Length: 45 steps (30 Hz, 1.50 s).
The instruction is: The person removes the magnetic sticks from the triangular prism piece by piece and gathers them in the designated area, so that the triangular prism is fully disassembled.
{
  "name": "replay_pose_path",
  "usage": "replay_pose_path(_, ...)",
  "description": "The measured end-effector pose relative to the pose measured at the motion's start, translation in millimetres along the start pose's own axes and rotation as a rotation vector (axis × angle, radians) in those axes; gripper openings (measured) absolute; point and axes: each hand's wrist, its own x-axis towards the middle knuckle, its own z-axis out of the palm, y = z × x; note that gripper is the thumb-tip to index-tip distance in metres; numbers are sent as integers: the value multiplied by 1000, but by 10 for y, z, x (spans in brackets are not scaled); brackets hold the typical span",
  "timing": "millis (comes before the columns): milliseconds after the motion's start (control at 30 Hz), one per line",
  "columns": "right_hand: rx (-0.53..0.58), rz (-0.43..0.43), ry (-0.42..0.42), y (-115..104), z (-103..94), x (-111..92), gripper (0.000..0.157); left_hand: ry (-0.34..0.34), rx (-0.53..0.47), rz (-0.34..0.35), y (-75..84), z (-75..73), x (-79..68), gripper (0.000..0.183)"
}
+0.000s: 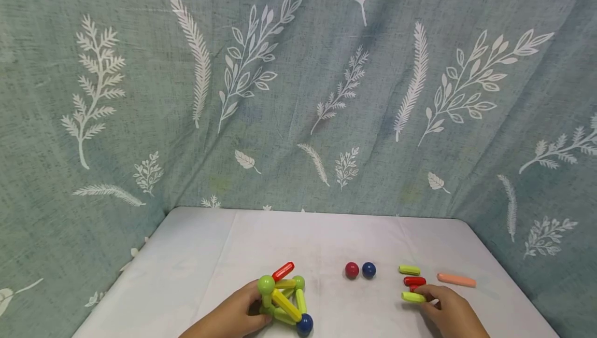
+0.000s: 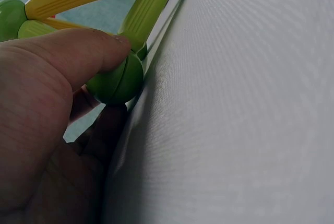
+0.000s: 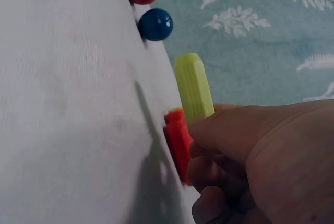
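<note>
My left hand (image 1: pixel 237 311) grips a built frame of magnetic rods and balls at its near left corner. The left wrist view shows the thumb and fingers on a green ball (image 2: pixel 117 80). The frame has a yellow rod (image 1: pixel 286 305), light green rods, a blue ball (image 1: pixel 304 324) and a red rod (image 1: pixel 283 271) sticking up at the back. On the right, my right hand (image 1: pixel 451 309) pinches a yellow-green magnetic rod (image 3: pixel 194 85) by one end, raised off the table. Red rods (image 1: pixel 414 281) lie just behind it, one partly hidden by the fingers.
A red ball (image 1: pixel 352 270) and a dark blue ball (image 1: pixel 369 270) sit side by side mid-table. Another yellow-green rod (image 1: pixel 409 269) lies behind the red ones, and an orange rod (image 1: pixel 456 279) to their right. A leaf-patterned curtain (image 1: pixel 298 94) surrounds the white table (image 1: pixel 186 255).
</note>
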Motion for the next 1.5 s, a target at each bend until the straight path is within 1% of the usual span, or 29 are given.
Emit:
replay_pose_path(100,-16,-9,-8,40,33,4,22,4,9,3,-15,-11,-24,43)
replay_pose_path(200,-44,-19,-9,78,48,11,24,9,13,6,-15,-16,-35,43)
replay_pose_path(367,-75,-23,-17,159,35,22,24,12,15,-21,21,-5,-12,40)
replay_pose_path(567,-82,-20,-20,185,33,35,24,15,21,-17,35,10,-5,38)
replay_pose_path(733,-86,-11,-12,189,23,41,25,17,6,-24,37,10,-6,41)
replay_pose_path(1000,-54,9,-11,210,0,51,29,19,10,-16,36,15,-13,40)
replay_pose_path(1133,-43,31,-3,197,3,50,29,21,3,-17,39,15,-20,41)
replay_pose_path(1267,-34,54,9,170,10,40,30,30,18,-6,46,20,-31,40)
replay_pose_path(1367,-31,88,14,129,-17,15,33,35,27,-2,52,22,-38,40)
replay_pose_path(1433,-37,110,39,66,-44,-17,35,33,21,-7,57,17,-38,40)
replay_pose_path(1500,-36,120,62,-61,-62,-62,36,31,16,-16,60,6,-37,40)
